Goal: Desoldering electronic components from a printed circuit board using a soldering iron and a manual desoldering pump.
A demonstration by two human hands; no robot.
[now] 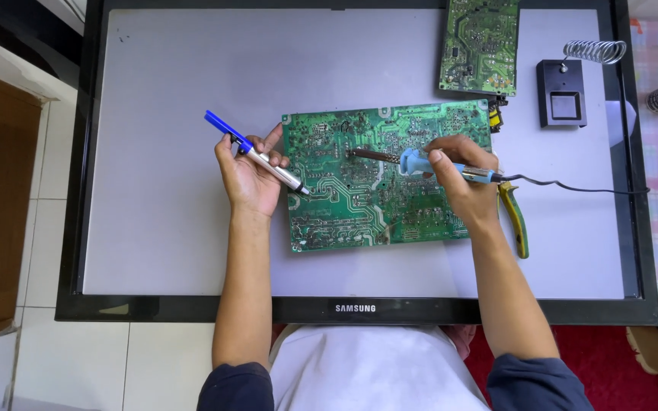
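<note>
While both hands work over a green circuit board (pixel 359 190) lying flat on a pale panel (pixel 161 152) with a black frame, the right hand (pixel 462 179) grips a blue-handled soldering iron (pixel 420 162), fingers wrapped closed around the handle. Its dark tip points left from the fingertips and rests on the board's upper middle. The iron's black cord (pixel 573 185) trails away to the right of that hand, across the panel.

The left hand (pixel 249 179) sits at the board's left edge, fingers curled closed around a desoldering pump (pixel 264 157) with a blue plunger and silver barrel. The blue end sticks up and left past the fingers; the nozzle points down and right, touching the board near its left edge.

Just beside the right wrist, partly hidden under it, lie yellow-handled pliers (pixel 515 221). Well beyond the right fingers stands a black iron stand (pixel 562 93) with a coiled wire holder. A second, smaller circuit board (pixel 480 46) lies beyond the main board, near the panel's far edge. Nothing lies between the two tools on the board.
</note>
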